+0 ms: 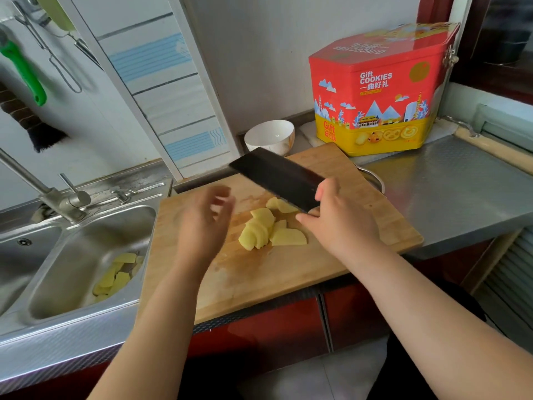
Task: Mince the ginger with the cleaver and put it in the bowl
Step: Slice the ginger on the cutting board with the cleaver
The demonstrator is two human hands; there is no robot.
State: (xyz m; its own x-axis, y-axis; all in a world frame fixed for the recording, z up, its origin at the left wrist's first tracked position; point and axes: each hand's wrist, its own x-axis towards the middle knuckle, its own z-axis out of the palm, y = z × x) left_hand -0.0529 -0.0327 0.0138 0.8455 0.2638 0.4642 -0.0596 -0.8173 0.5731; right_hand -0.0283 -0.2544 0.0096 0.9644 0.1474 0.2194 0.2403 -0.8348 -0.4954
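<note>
White tiled wall (288, 53), steel counter (450, 186), sink (86, 249), red cabinets (274, 327).

The only readable text stands on the red and yellow cookie tin (375, 93) at the back of the table (450, 180): its red front reads "Gift COOKIES" in white, with the Chinese line "一曲好礼" just beneath. Lower left on the yellow band, "Gift COOKIES" appears again in small red letters. The lid carries larger white lettering seen upside down, too skewed to make out surely.
</note>
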